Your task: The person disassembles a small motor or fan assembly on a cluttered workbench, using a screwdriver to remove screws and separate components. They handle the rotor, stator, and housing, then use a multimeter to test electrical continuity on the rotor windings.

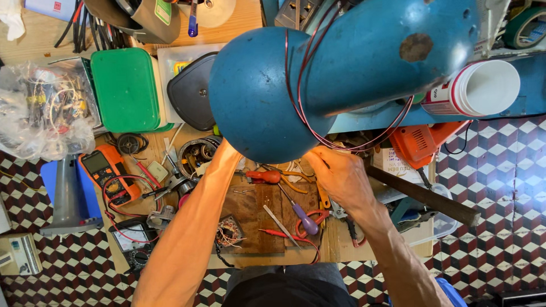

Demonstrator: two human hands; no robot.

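Here hands (335, 170) work beneath blue housing (256, 96).

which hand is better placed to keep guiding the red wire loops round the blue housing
Right, probably: the right hand sits in the open, fingers at the red wire loops. The left hand is hidden behind the blue housing.

1. Bright, even light falls from above and saturates the colours.
2. Strong white glare burns out the patterned floor (515, 187) at the right edge.
3. The blue housing (341, 62) close to the lens looks slightly soft.
4. Wide-angle distortion bends the edges.
5. Shadows on the workbench (250, 216) stay soft and short.
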